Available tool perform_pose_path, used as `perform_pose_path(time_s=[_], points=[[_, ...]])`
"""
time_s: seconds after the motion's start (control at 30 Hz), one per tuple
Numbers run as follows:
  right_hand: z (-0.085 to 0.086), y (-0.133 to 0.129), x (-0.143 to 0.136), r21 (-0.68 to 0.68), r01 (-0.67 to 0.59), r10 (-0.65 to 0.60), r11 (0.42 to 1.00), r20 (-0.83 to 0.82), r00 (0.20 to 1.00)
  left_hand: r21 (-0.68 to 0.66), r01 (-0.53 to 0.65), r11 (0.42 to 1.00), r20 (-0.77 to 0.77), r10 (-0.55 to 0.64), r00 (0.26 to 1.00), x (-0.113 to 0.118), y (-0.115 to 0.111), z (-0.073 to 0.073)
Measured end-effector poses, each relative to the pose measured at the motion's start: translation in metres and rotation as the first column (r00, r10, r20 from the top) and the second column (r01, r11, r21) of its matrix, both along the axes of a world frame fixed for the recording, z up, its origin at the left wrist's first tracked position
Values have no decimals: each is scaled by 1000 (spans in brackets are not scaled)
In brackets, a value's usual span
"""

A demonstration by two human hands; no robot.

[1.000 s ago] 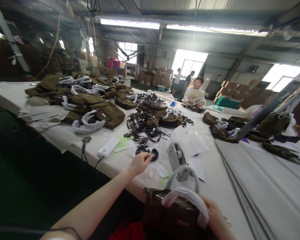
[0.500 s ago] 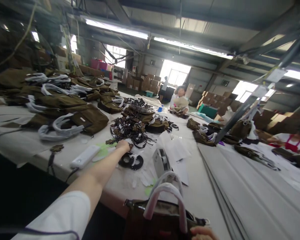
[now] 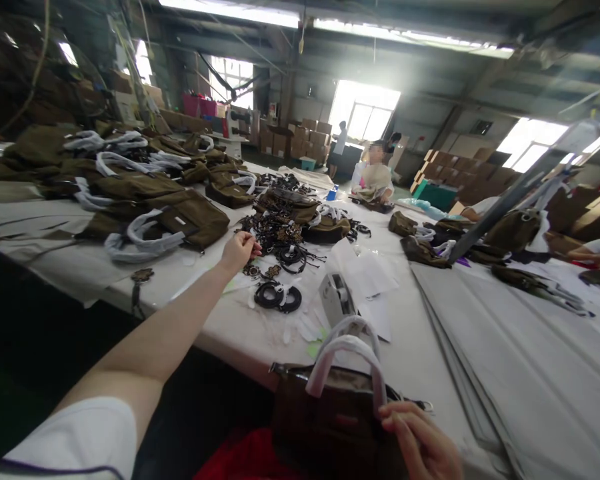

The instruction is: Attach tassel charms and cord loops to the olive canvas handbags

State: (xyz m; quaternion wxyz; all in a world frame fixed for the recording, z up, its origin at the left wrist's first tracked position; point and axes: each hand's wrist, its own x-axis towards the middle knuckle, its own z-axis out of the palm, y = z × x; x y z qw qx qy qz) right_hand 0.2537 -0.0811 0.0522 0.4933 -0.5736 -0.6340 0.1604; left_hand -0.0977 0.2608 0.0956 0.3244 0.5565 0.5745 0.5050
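My left hand (image 3: 239,252) is stretched out over the table with its fingers curled, at the near left edge of a heap of dark straps and metal charms (image 3: 280,227). What it pinches, if anything, is too small to make out. At the bottom, my right hand (image 3: 425,437) grips a dark brown handbag (image 3: 330,417) near the foot of its white-wrapped handle (image 3: 347,343). The bag stands upright at the table's near edge, its top partly open. Two coiled black straps (image 3: 279,298) lie between the heap and the bag.
A grey-white tape dispenser (image 3: 337,297) stands beyond the bag, beside white papers (image 3: 367,270). Olive bags (image 3: 190,217) with wrapped handles are piled on the left. A slanted metal pole (image 3: 500,207) rises on the right near flat grey sheets (image 3: 480,310). A co-worker (image 3: 375,177) sits across the table.
My left hand has lifted and drawn slightly back from the small charms near the coiled straps. More of my right hand now shows at the bag handle. The camera view has shifted.
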Motion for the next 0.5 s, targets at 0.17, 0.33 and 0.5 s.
perform_pose_path(time_s=[0.17,0.33,0.5], points=[[11,8,-31,-182,-294,235,938,-289,928,215,161,963,120,-189,975,9,-89,24],[3,28,-80,-302,-778,-9,551,-934,356,121,670,733,-104,-662,743,43,-229,16],[-6,36,-91,-355,-736,-283,577,-932,228,-134,981,139,-139,-983,120,72,-293,-23]])
